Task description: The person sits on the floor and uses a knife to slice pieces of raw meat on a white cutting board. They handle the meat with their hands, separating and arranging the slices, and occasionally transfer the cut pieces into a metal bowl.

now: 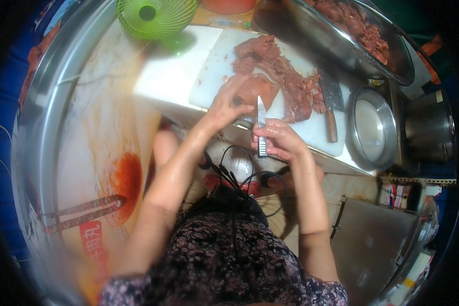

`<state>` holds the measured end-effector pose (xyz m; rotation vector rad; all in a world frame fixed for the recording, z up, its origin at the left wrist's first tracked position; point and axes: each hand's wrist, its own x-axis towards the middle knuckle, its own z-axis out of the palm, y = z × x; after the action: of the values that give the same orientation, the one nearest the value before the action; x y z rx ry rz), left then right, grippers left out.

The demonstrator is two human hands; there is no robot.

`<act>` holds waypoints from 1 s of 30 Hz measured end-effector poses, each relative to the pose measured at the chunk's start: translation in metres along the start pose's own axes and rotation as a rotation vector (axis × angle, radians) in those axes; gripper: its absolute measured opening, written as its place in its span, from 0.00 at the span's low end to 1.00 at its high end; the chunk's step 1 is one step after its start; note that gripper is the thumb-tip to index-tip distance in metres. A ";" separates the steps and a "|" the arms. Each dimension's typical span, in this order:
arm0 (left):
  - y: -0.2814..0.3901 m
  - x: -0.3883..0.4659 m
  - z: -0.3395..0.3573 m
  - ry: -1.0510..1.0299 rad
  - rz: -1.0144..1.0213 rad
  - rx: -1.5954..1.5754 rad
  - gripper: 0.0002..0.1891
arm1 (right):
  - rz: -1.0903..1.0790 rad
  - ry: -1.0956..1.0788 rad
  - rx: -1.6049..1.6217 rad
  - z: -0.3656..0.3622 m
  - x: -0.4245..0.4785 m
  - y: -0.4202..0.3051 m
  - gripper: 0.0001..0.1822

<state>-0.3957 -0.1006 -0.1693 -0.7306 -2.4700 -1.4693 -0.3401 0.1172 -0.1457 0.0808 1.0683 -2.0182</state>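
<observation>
My left hand [226,102] holds a smooth, brownish piece of meat [261,88] at the near edge of a white cutting board [208,82], fingers over its left side and thumb along the near side. In my right hand [281,139] is a small knife [261,120] with a ridged metal-coloured handle. Its blade points away from me, and the tip appears over the meat. Larger dark reddish-brown chunks of meat [266,49] trail across the board behind and to the right. A cleaver [331,93] with a wooden handle lies on the board's right side.
A steel basin [352,49] heaped with meat stands at the back right. Right of the board are a steel bowl [371,126] of cloudy liquid and a dark pot [428,130]. A green fan [157,17] stands back left. Black cables [233,178] hang before my lap.
</observation>
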 end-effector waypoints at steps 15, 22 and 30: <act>0.002 0.002 -0.001 0.008 0.056 -0.013 0.40 | -0.114 -0.243 0.221 -0.009 0.014 0.006 0.14; 0.004 0.002 0.001 0.023 0.053 -0.044 0.39 | -0.140 -0.263 0.269 -0.007 0.013 0.009 0.14; 0.006 0.002 0.002 0.028 0.049 -0.026 0.38 | -0.137 -0.219 0.210 0.004 0.005 0.000 0.12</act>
<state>-0.3942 -0.0959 -0.1650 -0.7642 -2.3991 -1.4867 -0.3418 0.1115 -0.1452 -0.1048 0.7412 -2.1997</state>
